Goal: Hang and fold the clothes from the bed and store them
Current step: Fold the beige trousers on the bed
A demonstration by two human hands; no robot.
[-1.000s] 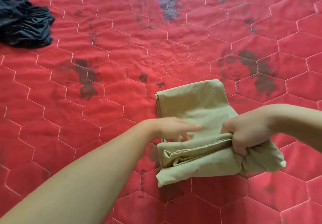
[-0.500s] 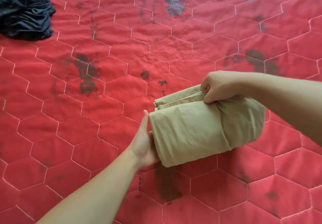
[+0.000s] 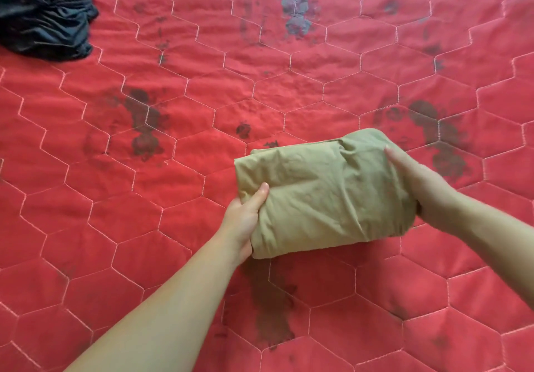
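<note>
the khaki garment (image 3: 323, 192) was already a compact folded bundle, held just over the red quilted bed (image 3: 173, 227). your left hand (image 3: 245, 215) gripped its near left edge, thumb on top; your right hand (image 3: 416, 181) cupped its right end with fingers laid along the cloth. folding this piece looked finished; storing it was left. a dark garment (image 3: 43, 16) lay crumpled far left, not yet folded.

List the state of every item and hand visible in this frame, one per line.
Khaki fabric garment: folded into a compact bundle, held between both hands.
Dark navy crumpled garment: unfolded, heaped on the bedspread.
Red quilted bedspread: spread flat, dark-stained.
Left hand: grips the bundle's left end.
Right hand: holds the bundle's right end.
</note>
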